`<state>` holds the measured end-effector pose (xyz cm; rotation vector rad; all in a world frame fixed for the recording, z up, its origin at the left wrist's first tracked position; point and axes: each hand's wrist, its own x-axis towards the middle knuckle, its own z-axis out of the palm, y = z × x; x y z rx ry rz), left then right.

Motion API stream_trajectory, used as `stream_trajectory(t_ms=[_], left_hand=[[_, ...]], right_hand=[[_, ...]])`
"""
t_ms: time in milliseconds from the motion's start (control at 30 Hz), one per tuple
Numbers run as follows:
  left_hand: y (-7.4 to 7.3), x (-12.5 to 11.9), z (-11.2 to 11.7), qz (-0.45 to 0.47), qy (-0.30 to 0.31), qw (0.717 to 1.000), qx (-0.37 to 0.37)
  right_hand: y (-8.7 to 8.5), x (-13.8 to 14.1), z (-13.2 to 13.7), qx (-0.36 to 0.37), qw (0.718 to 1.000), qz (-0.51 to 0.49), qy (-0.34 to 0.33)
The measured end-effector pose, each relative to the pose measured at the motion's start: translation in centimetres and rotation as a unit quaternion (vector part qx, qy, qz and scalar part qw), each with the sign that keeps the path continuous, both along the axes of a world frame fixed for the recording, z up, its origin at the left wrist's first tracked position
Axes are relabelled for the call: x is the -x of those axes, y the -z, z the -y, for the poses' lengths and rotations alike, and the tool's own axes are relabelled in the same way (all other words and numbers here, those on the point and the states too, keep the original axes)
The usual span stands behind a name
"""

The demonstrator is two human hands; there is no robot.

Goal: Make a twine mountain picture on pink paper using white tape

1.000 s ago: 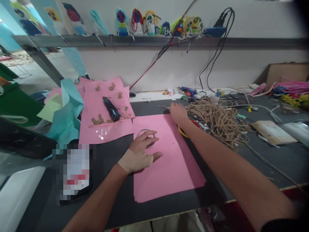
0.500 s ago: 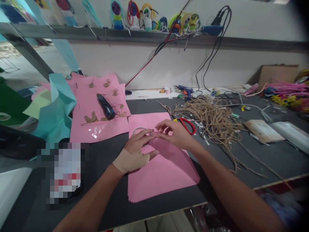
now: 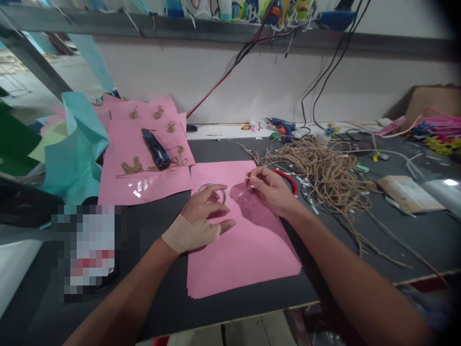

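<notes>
A stack of pink paper sheets [image 3: 245,259] lies in front of me on the dark table. My left hand [image 3: 205,218], wrapped in a beige bandage around the wrist and palm, rests over its left side with fingers spread. A thin, greyish ring [image 3: 225,196] lies on the paper, partly hidden under those fingers. Above the stack's upper right, my right hand [image 3: 270,190] has thumb and fingertips pinched together; a tiny pale bit shows at the tips, too small to name. Just behind that hand, a red handle loop [image 3: 294,185] is partly covered.
Left of the stack, a box cutter [image 3: 155,148] lies on pink sheets [image 3: 158,190] bearing small twine shapes. A tangle of brown twine [image 3: 320,166] spreads to the right. Farther back are a blue glue gun [image 3: 283,126] and hanging cables [image 3: 326,72]. A metal shelf [image 3: 216,26] runs overhead.
My right hand has moved right, away from my left hand and the ring, its fingertips pinched. The left hand's fingers have spread a little over the ring. The view has tilted down.
</notes>
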<state>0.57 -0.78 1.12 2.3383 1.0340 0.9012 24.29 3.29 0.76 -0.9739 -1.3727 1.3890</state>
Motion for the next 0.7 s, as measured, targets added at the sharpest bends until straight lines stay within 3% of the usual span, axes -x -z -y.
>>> stream_trajectory(t_ms=[67,133,200,233,300,367,433,533,700], left_hand=[[0.0,0.0,-0.3,-0.02,0.012,0.999,-0.024],[0.3,0.1,-0.6,-0.035,-0.008,0.998,-0.045],[0.7,0.3,-0.9,-0.057,-0.056,0.995,-0.063],[1.0,0.4,-1.0,-0.069,-0.084,0.992,-0.069],[1.5,0.5,-1.1,-0.085,-0.122,0.986,-0.072],[1.9,0.6,-1.2,-0.084,-0.145,0.983,-0.075],[2.2,0.7,-1.2,-0.085,-0.157,0.981,-0.078],[2.4,0.7,-1.4,-0.092,-0.17,0.978,-0.075],[2.4,0.9,-1.7,-0.074,-0.2,0.975,-0.071]], right_hand=[[-0.4,-0.9,0.1,0.09,0.991,-0.05,-0.088],[-0.9,-1.5,0.4,0.176,0.957,-0.02,-0.231],[-1.3,-1.7,0.6,0.177,0.938,0.039,-0.295],[-1.4,-1.7,0.6,0.134,0.952,0.064,-0.269],[-1.5,-1.3,0.5,-0.008,0.988,0.099,-0.121],[-1.2,-0.9,0.1,-0.125,0.984,0.12,0.029],[-0.9,-0.9,-0.4,-0.159,0.975,0.129,0.091],[-0.6,-1.0,-0.6,-0.119,0.983,0.112,0.081],[-0.9,-0.1,0.4,-0.009,0.995,0.093,-0.033]])
